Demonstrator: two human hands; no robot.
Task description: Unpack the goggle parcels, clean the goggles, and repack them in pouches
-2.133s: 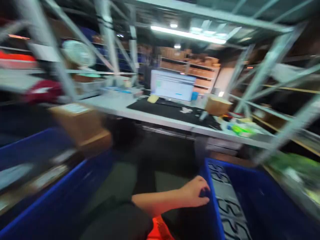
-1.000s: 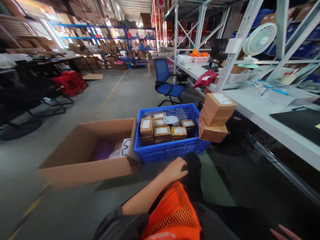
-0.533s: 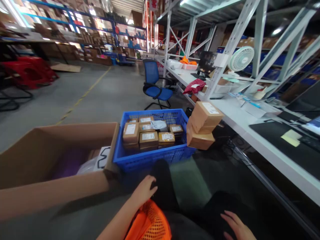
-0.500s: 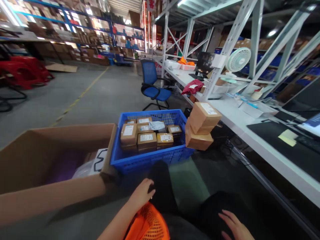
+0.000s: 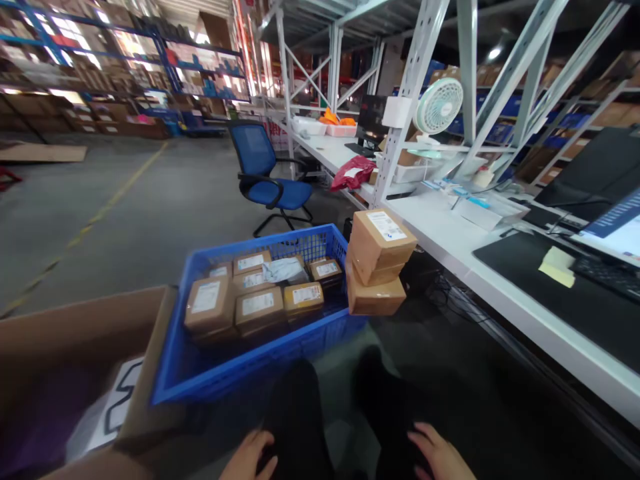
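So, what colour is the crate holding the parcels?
The crate is blue; head view.

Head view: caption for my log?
The left hand and right hand rest on knees before a blue crate of labelled cardboard parcels.

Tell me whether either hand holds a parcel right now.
No, the left hand and right hand both rest empty on the person's legs, short of the blue crate.

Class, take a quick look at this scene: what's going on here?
A seated person rests the left hand and right hand on their own dark-trousered legs; neither holds anything. Just ahead stands a blue crate of labelled brown parcels, with two stacked cartons beside its right end and an open cardboard box on its left. A white workbench runs along the right.
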